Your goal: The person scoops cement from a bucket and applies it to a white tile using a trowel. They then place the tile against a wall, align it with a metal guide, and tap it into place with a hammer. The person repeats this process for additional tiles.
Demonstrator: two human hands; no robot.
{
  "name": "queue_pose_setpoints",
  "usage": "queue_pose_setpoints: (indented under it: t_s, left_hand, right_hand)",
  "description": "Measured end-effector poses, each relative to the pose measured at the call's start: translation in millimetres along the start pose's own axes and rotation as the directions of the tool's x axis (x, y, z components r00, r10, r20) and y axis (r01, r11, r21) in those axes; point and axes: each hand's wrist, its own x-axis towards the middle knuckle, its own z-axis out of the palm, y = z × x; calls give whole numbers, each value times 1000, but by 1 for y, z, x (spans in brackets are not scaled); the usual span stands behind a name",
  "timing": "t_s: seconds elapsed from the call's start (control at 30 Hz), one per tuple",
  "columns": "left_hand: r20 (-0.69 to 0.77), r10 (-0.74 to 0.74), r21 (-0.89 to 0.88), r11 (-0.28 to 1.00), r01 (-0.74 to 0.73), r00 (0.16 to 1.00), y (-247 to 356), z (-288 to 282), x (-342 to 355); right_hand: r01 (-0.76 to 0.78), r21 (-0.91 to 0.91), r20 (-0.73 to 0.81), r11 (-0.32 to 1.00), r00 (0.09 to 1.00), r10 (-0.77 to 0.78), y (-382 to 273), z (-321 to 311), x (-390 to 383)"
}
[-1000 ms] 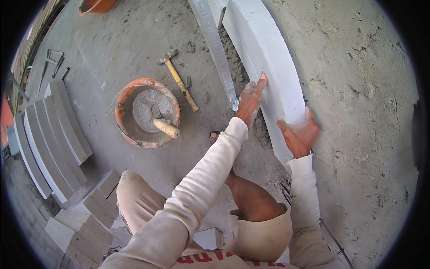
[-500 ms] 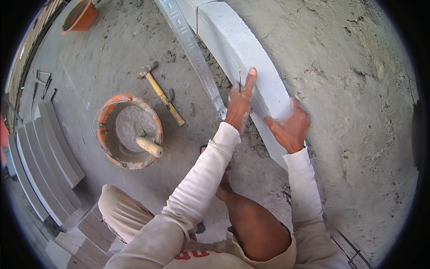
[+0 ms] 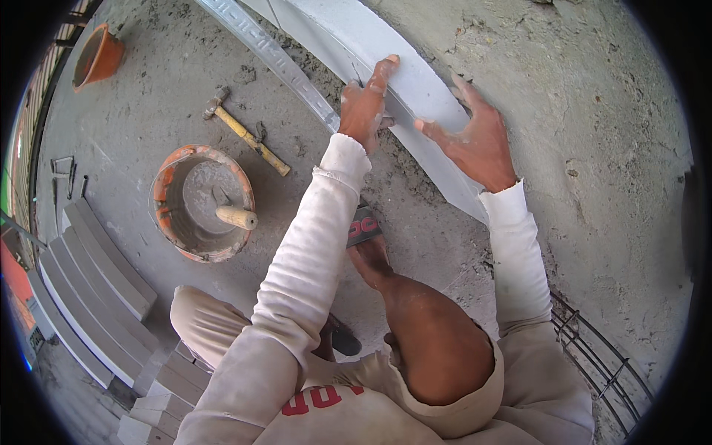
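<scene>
My left hand (image 3: pixel 363 104) grips the curved white block (image 3: pixel 423 167) near its upper edge, index finger over the top, other fingers against the side. My right hand (image 3: pixel 475 141) holds the same block lower down, thumb and fingers spread across its top toward the far edge. A long silvery slotted bar (image 3: pixel 274 55) lies alongside, its near end close to my left hand. Rough grey mortar (image 3: pixel 415 170) runs along the block's foot. Left of my arm are an orange mortar bucket (image 3: pixel 167 222) with a wooden-handled trowel (image 3: pixel 237 216) in it and a yellow-handled hammer (image 3: pixel 248 136).
An orange tub (image 3: pixel 104 55) stands at the upper left, above small metal tools (image 3: pixel 63 170). Curved grey blocks (image 3: pixel 93 289) are stacked at the left, with smaller blocks (image 3: pixel 163 400) below. A rough grey surface (image 3: pixel 608 133) fills the right, a rebar cage (image 3: pixel 593 356) at lower right.
The view has shifted, carrying bucket and hammer slightly up and left. Both my hands now appear farther forward along with the block's near end, still in contact with the block.
</scene>
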Motion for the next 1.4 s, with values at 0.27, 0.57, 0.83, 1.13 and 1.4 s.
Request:
queue_pose_setpoints:
  t_s: [0.27,0.57,0.83,1.13,1.4]
  left_hand:
    - [-17,30,60,998,-29,999,-3,13,-15]
    - [21,78,32,996,-78,997,-11,19,-16]
    - [-23,36,15,999,-36,999,-4,18,-19]
    - [-16,50,36,998,-49,999,-6,21,-14]
    - [-67,6,18,1000,-5,998,7,17,-27]
  right_hand:
    - [-280,340,-206,898,909,361,18,-79,-141]
    - [-443,648,-113,620,748,653,66,57,-247]
    - [-219,901,133,375,961,243,4,-46,-154]
    - [193,880,-193,433,980,-44,46,4,-31]
    - [105,900,-71,422,993,-97,22,13,-7]
